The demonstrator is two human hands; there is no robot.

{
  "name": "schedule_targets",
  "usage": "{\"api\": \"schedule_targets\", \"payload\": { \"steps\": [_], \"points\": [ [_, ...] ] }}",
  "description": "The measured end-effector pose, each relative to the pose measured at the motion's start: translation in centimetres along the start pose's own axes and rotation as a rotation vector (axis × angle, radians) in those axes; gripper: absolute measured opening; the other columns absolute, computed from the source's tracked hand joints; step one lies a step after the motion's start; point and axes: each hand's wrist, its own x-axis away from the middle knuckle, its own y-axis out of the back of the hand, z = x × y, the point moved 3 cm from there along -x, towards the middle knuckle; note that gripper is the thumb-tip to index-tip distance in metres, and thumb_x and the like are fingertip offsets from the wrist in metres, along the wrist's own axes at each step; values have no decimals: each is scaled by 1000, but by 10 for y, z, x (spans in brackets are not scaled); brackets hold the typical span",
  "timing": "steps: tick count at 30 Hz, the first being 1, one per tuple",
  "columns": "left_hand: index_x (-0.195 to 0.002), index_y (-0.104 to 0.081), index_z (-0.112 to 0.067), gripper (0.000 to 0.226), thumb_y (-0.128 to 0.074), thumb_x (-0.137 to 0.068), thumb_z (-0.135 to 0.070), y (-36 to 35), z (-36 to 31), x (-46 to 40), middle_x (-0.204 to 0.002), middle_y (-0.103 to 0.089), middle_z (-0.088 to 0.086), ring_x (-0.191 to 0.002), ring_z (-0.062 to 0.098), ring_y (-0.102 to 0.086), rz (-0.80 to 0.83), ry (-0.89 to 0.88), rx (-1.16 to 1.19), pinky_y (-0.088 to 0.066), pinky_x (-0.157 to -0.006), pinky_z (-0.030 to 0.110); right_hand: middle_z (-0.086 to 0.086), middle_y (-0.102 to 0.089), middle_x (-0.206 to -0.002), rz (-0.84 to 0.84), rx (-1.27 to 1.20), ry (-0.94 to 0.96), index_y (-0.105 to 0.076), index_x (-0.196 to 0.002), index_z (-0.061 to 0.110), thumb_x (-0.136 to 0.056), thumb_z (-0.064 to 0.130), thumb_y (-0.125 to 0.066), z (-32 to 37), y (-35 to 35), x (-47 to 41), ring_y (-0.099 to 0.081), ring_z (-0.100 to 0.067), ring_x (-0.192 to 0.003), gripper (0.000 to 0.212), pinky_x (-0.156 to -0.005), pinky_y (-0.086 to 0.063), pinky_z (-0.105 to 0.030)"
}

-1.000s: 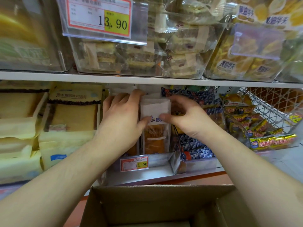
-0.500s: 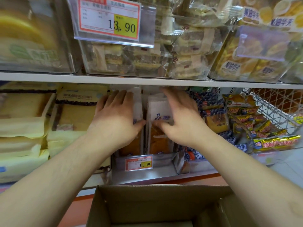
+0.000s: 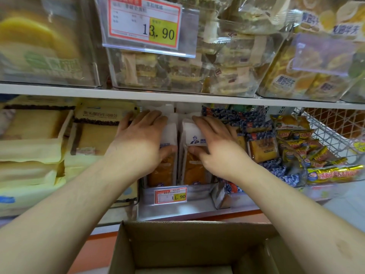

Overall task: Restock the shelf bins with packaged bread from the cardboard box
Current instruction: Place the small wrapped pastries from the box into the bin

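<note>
Two bread packs stand upright side by side in a clear bin [image 3: 199, 191] on the lower shelf: the left pack [image 3: 164, 171] and the right pack [image 3: 194, 169], each white on top with brown bread showing below. The left hand [image 3: 138, 143] lies over the left pack, fingers fairly straight along its top and thumb across its front. The right hand [image 3: 215, 145] covers the right pack likewise, fingers laid flat over the top, thumb pressed at its front; neither hand is clearly curled round a pack.

One price tag [image 3: 171, 195] reading 11.90 hangs on the bin front. Left of the bin lie stacks of pale yellow loaf packs [image 3: 37, 151]. On the right, blue-patterned packs [image 3: 237, 117] crowd against the right hand, and beyond them a wire basket [image 3: 324, 131] holds gold-wrapped snacks [image 3: 333, 173].

The upper shelf [image 3: 177, 95] carries three clear bins of wrapped cakes; the middle one bears a tag [image 3: 145, 21] marked 13.90.

One open box [image 3: 177, 244] of cardboard sits below the shelves, between the forearms; its inside is mostly cut off by the frame edge.
</note>
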Motion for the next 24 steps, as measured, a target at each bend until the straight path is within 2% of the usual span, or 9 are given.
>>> {"api": "schedule_targets", "payload": {
  "steps": [3, 8, 13, 16, 19, 22, 24],
  "points": [
    [-155, -41, -29, 77, -64, -90, -63, 2, 1, -1, -166, -33, -3, -153, 23, -29, 21, -8, -3, -9, -125, 46, 2, -29, -168, -18, -11, 4, -30, -163, 26, -94, 46, -70, 1, 3, 4, -20, -22, -156, 83, -125, -18, -47],
    [-155, -39, -35, 71, -64, -92, -59, 0, 3, 4, -170, -26, -5, -157, 22, -21, 36, -13, -15, -8, -126, 49, -1, -30, -168, -78, -3, -34, -41, -158, 25, -90, 39, -77, 1, 8, 15, -23, -26, -156, 78, -123, -24, -49],
    [-158, -36, -33, 80, -69, -89, -57, 10, -2, 15, -169, -30, -3, -157, 23, -24, -15, -18, 4, -10, -126, 51, -4, -23, -172, -106, -55, -68, -24, -165, 34, -88, 47, -78, 6, 18, 27, -22, -31, -157, 95, -126, -27, -50],
    [-162, -27, -34, 86, -69, -89, -56, 21, -10, 31, -170, -26, -2, -157, 23, -21, -22, -33, 11, -11, -127, 49, 2, -14, -174, -122, -99, -81, -11, -166, 42, -89, 50, -78, 12, 28, 48, -16, -24, -159, 102, -127, -21, -44],
    [-162, -23, -37, 83, -64, -93, -57, 36, -22, 50, -171, -20, -7, -158, 18, -15, -32, -22, 56, -7, -127, 43, 9, -12, -174, -108, -130, -121, -3, -166, 45, -91, 49, -77, 14, 38, 77, -12, -16, -161, 105, -130, -21, -44],
    [-162, -25, -34, 77, -62, -96, -52, 47, -32, 78, -169, -24, -8, -157, 14, -17, -46, -41, 125, -4, -124, 36, 19, -7, -174, -56, -187, -172, -2, -166, 44, -94, 47, -74, 14, 46, 118, -6, -7, -161, 102, -131, -19, -43],
    [-161, -30, -33, 72, -62, -97, -47, 49, -35, 106, -168, -27, -10, -155, 10, -20, -31, -60, 197, -10, -126, 35, 23, -5, -173, -14, -215, -192, -1, -167, 43, -97, 47, -71, 12, 50, 150, -4, -2, -160, 100, -131, -19, -40]
  ]
}}
